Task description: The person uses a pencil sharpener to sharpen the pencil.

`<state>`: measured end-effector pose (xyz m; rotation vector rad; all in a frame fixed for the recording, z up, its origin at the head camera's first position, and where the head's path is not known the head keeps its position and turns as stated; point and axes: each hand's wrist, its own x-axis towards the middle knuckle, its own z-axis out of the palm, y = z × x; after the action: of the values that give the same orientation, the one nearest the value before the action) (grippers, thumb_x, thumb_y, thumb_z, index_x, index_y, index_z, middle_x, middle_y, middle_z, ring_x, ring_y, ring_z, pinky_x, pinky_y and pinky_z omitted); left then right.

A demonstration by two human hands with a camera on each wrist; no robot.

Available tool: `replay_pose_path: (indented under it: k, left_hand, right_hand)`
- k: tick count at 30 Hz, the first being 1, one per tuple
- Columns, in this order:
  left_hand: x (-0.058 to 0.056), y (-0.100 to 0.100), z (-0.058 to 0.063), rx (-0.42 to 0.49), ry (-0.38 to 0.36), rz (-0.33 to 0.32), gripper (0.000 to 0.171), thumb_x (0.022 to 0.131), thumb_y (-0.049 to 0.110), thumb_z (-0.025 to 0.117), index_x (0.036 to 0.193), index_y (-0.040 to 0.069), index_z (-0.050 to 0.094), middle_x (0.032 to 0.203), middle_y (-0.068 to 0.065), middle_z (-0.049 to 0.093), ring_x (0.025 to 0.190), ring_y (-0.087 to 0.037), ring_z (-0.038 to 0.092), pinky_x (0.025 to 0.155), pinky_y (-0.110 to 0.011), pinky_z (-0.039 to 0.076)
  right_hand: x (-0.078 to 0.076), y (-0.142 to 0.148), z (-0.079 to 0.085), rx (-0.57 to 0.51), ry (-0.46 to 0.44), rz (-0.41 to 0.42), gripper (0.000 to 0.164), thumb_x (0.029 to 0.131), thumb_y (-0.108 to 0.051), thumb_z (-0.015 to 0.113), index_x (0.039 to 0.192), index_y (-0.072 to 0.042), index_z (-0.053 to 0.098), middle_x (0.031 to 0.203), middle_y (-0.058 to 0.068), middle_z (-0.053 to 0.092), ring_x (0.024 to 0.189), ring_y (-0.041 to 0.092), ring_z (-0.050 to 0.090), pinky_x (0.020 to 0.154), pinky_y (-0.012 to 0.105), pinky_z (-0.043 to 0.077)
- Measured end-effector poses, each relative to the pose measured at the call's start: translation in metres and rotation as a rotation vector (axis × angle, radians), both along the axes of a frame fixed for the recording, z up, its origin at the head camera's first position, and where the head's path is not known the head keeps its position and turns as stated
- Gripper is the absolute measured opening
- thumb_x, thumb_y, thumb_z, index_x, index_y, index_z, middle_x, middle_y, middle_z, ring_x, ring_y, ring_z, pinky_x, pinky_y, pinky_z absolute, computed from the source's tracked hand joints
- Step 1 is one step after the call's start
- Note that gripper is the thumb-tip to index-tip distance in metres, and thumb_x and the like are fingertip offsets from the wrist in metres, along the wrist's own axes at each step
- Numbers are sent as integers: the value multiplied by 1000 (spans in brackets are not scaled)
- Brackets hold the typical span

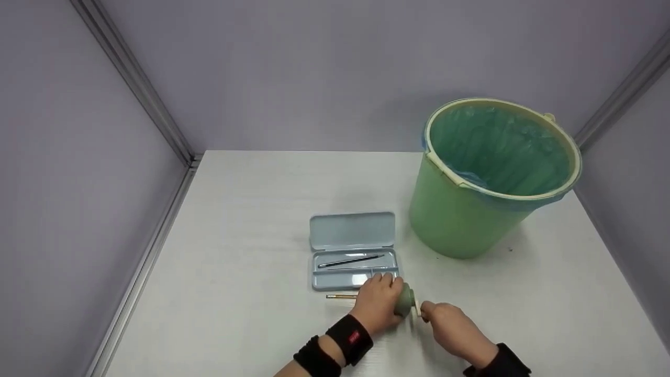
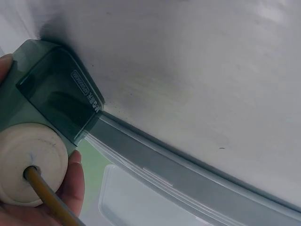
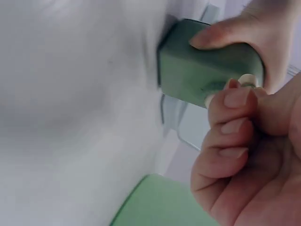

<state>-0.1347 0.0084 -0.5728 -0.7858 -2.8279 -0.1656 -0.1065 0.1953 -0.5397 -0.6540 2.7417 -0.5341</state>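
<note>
My left hand (image 1: pixel 378 303) grips a green crank pencil sharpener (image 1: pixel 404 300) that stands on the table. A yellowish pencil (image 1: pixel 340 297) sticks out of the sharpener's left side; in the left wrist view its shaft (image 2: pixel 51 197) enters the hole of a round cream holder (image 2: pixel 47 146). Beside that holder sits a dark see-through shavings drawer (image 2: pixel 59 94). With curled fingers my right hand (image 1: pixel 454 327) pinches the cream crank handle (image 1: pixel 417 308) on the opposite side. The right wrist view shows the handle's end (image 3: pixel 247 79) mostly hidden by those fingers.
Just behind the sharpener lies an open blue-grey pencil case (image 1: pixel 352 231), holding a dark pencil (image 1: pixel 350 261) and another thin item. A tall green bin (image 1: pixel 450 225) with a bag lining stands at the back right. Walls (image 1: pixel 314 78) enclose the table's back and sides.
</note>
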Motion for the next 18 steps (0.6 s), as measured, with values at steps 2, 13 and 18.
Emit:
replay_pose_path:
  k: [2,13,18]
  left_hand:
    - [0,-1,0,12,5,-7,64,65,50,86,113,15,62,94,0,65,82,-15,59,74,-25,51]
    - [0,0,1,13,-14,-31,67,65,49,87,117,14,62,96,0,65,84,-15,59,75,-26,51]
    - [-1,-1,2,-4,-33,-28,69,64,49,88,118,14,61,96,0,64,85,-15,58,75,-27,50]
  right_hand:
    - [-2,0,3,-11,38,0,17,89,9,55,86,-7,62,75,7,66,66,15,60,58,30,47]
    - [-22,-5,6,-28,206,-109,19,88,8,59,81,-10,59,71,5,62,67,20,61,61,32,50]
    - [-38,-7,-2,-43,239,-132,22,86,12,59,81,-10,57,72,7,63,67,21,62,61,35,51]
